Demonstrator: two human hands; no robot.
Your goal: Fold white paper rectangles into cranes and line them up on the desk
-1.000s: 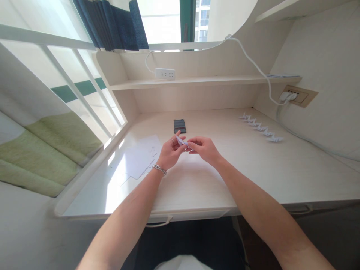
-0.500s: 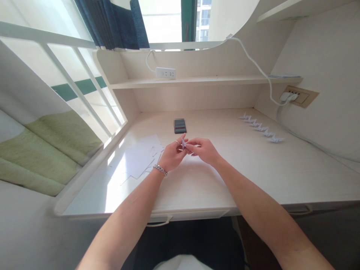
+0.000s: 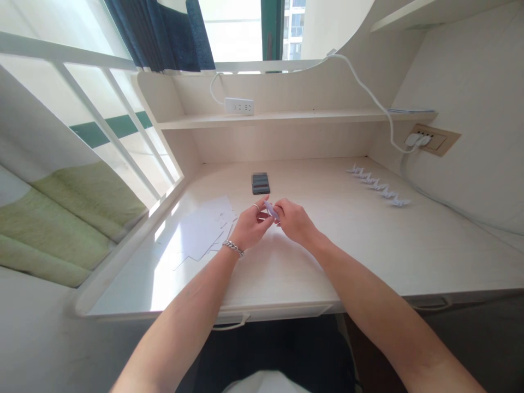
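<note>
A small piece of folded white paper (image 3: 271, 210) is held between both hands above the middle of the desk. My left hand (image 3: 251, 225), with a ring and a chain bracelet, pinches its left side between thumb and fingers. From the right, my right hand (image 3: 295, 219) grips the other end with bent fingers, which hide part of the paper. To the left of my hands lie white paper sheets (image 3: 200, 229) and small paper pieces. Several folded paper cranes (image 3: 379, 185) stand in a slanting row at the right.
A dark phone (image 3: 260, 183) lies on the desk just beyond my hands. A white power strip (image 3: 239, 106) rests on the shelf (image 3: 286, 117) at the back. A white cable (image 3: 368, 90) hangs down to the wall socket (image 3: 436, 140). The bed rail stands at the left.
The folded paper has turned and now slants down to the right. My right hand's fingers have curled in closer around it. My left hand stays nearly in place.
</note>
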